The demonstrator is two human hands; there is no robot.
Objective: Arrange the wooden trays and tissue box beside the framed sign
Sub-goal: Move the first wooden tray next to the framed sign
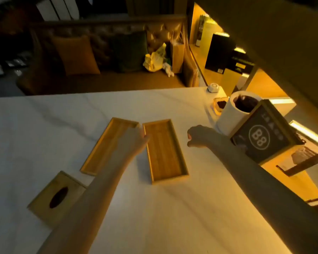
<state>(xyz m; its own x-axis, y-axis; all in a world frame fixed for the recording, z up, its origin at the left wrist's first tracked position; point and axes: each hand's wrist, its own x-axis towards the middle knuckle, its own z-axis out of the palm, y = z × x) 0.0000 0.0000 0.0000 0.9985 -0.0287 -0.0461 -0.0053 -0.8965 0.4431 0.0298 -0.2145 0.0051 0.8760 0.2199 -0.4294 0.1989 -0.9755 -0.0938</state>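
Observation:
Two empty wooden trays lie on the white marble table (44,125). The right tray (164,153) sits near the middle; the left tray (106,145) lies angled beside it. My left hand (134,140) rests between them, fingers touching the left rim of the right tray near its far end. My right hand (198,136) hovers as a loose fist to the right of that tray, holding nothing. A wooden tissue box (57,197) with an oval slot sits at the near left. The dark framed sign (264,136) marked "B8" stands at the table's right edge.
A white cylindrical bin (231,114) with a dark liner stands just behind the sign. A small ashtray-like dish (219,104) and a white round device (213,87) sit at the far right corner. A sofa with cushions (75,55) lies beyond the table.

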